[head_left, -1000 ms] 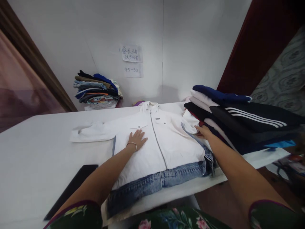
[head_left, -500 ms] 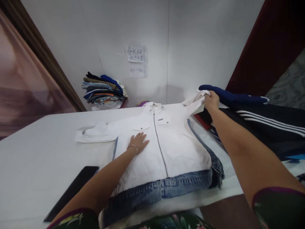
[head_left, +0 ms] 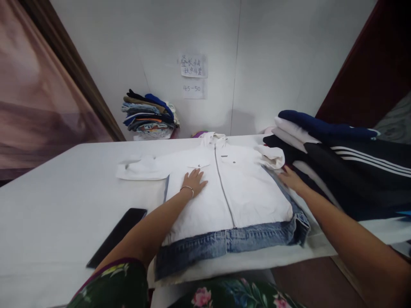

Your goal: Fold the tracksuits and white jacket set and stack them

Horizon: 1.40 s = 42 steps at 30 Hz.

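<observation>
A white zip-up jacket (head_left: 247,188) lies front up on the table, its collar toward the wall and its hem toward me. Blue denim (head_left: 205,248) shows along the hem and down both sides. My left hand (head_left: 194,183), with a bracelet at the wrist, rests flat and open on the jacket's chest below a pocket flap. The left-hand sleeve (head_left: 141,169) stretches out sideways on the tabletop. On the other side the short-looking sleeve end (head_left: 272,156) is bunched. My right hand (head_left: 292,179) is just below that cuff, fingers apart, with nothing visibly gripped.
Dark clothes (head_left: 356,175) are heaped to the right, close to my right forearm. Folded clothes (head_left: 149,115) form a stack by the wall at the back left. A flat black object (head_left: 117,237) lies left of the jacket on the white table (head_left: 64,205). Paper notes (head_left: 194,77) hang on the wall.
My right hand has let go of the raised sleeve and moved down toward the jacket's side. That sleeve now lies lower, its cuff toward the right. My left hand stays on the chest.
</observation>
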Each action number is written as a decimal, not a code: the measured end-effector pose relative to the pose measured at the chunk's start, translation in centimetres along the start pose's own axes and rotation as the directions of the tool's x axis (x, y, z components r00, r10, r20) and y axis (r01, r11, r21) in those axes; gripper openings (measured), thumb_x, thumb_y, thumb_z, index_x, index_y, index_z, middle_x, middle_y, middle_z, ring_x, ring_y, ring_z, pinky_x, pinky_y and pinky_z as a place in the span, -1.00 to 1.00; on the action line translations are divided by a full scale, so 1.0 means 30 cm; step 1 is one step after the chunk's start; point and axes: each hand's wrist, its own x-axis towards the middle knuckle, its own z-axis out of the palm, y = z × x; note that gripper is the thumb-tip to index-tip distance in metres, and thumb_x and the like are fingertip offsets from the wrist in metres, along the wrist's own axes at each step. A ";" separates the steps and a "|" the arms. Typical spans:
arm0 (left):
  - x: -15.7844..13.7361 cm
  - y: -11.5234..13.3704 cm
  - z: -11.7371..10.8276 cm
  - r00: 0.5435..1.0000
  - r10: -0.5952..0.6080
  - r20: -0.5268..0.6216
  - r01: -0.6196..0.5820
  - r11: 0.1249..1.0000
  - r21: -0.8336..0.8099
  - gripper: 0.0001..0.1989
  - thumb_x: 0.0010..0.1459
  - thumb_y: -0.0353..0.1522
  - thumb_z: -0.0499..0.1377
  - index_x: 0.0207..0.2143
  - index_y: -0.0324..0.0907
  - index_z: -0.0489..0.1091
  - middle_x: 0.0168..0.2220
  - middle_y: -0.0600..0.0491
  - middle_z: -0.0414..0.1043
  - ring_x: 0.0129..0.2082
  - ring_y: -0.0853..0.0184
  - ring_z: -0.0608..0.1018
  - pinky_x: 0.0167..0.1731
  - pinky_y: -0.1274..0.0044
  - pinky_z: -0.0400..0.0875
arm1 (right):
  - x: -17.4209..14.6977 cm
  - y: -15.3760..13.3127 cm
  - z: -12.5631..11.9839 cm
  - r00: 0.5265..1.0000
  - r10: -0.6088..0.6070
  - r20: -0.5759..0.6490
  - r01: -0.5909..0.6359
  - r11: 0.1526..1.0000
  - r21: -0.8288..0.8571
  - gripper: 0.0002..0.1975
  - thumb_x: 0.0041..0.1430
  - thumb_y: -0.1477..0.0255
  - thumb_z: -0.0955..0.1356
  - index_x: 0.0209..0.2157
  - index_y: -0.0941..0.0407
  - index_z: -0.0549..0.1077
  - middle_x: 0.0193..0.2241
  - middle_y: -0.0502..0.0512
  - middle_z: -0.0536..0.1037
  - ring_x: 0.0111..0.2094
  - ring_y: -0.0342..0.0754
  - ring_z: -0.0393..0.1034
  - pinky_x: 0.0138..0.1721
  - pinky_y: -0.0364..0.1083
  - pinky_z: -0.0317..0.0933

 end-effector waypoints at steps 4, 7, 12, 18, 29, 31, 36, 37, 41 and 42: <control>-0.120 -0.056 -0.055 0.993 -0.077 -0.095 0.073 0.996 -0.041 -0.43 0.24 -0.13 -0.05 0.22 -0.22 0.15 0.31 -0.08 -0.01 0.28 0.17 0.08 0.22 0.33 0.01 | -0.213 0.126 -0.043 0.979 0.113 0.168 -0.149 0.963 0.225 -0.16 0.10 0.14 0.32 0.32 0.11 -0.07 0.16 0.24 0.31 0.10 0.12 0.29 0.07 0.00 0.23; -0.290 -0.115 -0.081 0.966 -0.209 -0.153 0.189 0.972 -0.138 -0.43 0.19 -0.16 0.03 0.18 -0.27 0.19 0.23 -0.12 0.16 0.22 0.15 0.21 0.19 0.37 0.09 | -0.344 0.158 -0.094 0.950 0.119 0.287 -0.195 0.948 0.251 -0.12 0.00 0.02 0.34 0.29 0.05 0.03 0.16 0.23 0.31 0.13 0.15 0.26 0.13 0.02 0.18; -0.577 -0.129 -0.059 0.874 -0.483 -0.040 0.418 0.793 -0.443 -0.37 0.13 -0.16 0.09 0.17 -0.34 0.17 0.07 -0.18 0.35 -0.01 0.16 0.47 0.00 0.39 0.34 | -0.431 0.113 -0.118 0.932 0.169 0.322 -0.221 0.966 0.132 0.05 -0.17 -0.03 0.38 0.30 0.12 0.03 0.18 0.38 0.23 0.20 0.23 0.12 0.20 0.13 0.01; -0.669 -0.049 -0.058 0.855 -0.508 0.107 0.433 0.585 -0.686 -0.26 0.01 -0.27 0.23 0.22 -0.32 0.09 0.11 -0.15 0.34 0.04 0.17 0.45 0.03 0.43 0.35 | -0.384 0.106 -0.096 0.888 0.097 0.450 -0.267 0.905 0.331 0.01 -0.20 0.23 0.40 0.30 0.07 -0.02 0.06 0.26 0.42 -0.01 0.24 0.39 -0.02 0.10 0.32; -0.697 -0.198 -0.125 0.862 -0.499 0.089 0.470 0.722 -0.508 -0.33 -0.03 -0.46 0.16 0.19 -0.33 0.17 0.13 -0.14 0.32 0.09 0.17 0.41 0.11 0.43 0.26 | -0.483 0.105 -0.063 0.860 -0.069 0.506 -0.163 0.902 0.400 -0.14 -0.22 0.25 0.44 0.19 0.09 0.23 -0.10 0.15 0.54 -0.05 0.17 0.42 -0.01 0.00 0.31; -0.707 -0.191 -0.102 0.870 -0.483 0.095 0.474 0.770 -0.427 -0.35 0.01 -0.43 0.14 0.21 -0.31 0.16 0.15 -0.13 0.30 0.10 0.17 0.40 0.11 0.42 0.26 | -0.484 0.114 -0.063 0.841 -0.122 0.526 -0.116 0.911 0.396 -0.21 -0.19 0.21 0.44 0.14 0.09 0.31 -0.12 0.13 0.56 -0.05 0.16 0.42 -0.02 0.00 0.31; -0.702 -0.190 -0.119 0.894 -0.448 0.023 0.446 0.883 -0.149 -0.37 0.07 -0.30 0.10 0.20 -0.31 0.17 0.19 -0.20 0.20 0.13 0.10 0.36 0.10 0.36 0.26 | -0.420 0.136 -0.109 0.809 -0.172 0.563 0.102 0.983 0.154 -0.33 -0.11 0.15 0.42 0.06 0.15 0.41 -0.26 0.16 0.59 -0.20 0.18 0.47 -0.08 0.08 0.33; -0.686 -0.184 -0.133 0.905 -0.425 -0.024 0.422 0.902 -0.090 -0.38 0.08 -0.27 0.10 0.19 -0.29 0.19 0.23 -0.20 0.13 0.14 0.06 0.35 0.10 0.32 0.26 | -0.402 0.123 -0.113 0.842 -0.175 0.510 0.160 0.984 0.073 -0.36 -0.09 0.15 0.41 0.03 0.16 0.43 -0.25 0.18 0.58 -0.20 0.18 0.47 -0.07 0.09 0.32; -0.537 -0.106 -0.187 0.972 -0.194 -0.135 0.197 0.980 0.015 -0.37 0.14 -0.16 0.05 0.20 -0.29 0.19 0.30 -0.18 -0.02 0.24 0.09 0.20 0.17 0.34 0.14 | -0.322 -0.021 -0.049 0.880 -0.381 0.282 0.388 0.921 0.034 -0.44 0.05 0.16 0.34 0.08 0.09 0.40 0.10 0.16 0.38 0.09 0.17 0.28 0.06 0.05 0.22; -0.483 -0.078 -0.194 0.983 -0.128 -0.130 0.131 0.991 0.017 -0.37 0.15 -0.13 0.04 0.20 -0.28 0.19 0.31 -0.16 -0.02 0.26 0.12 0.16 0.19 0.36 0.10 | -0.301 -0.067 -0.013 0.854 -0.451 0.258 0.455 0.889 0.048 -0.44 0.09 0.16 0.32 0.11 0.07 0.36 0.16 0.13 0.32 0.16 0.15 0.20 0.10 0.04 0.18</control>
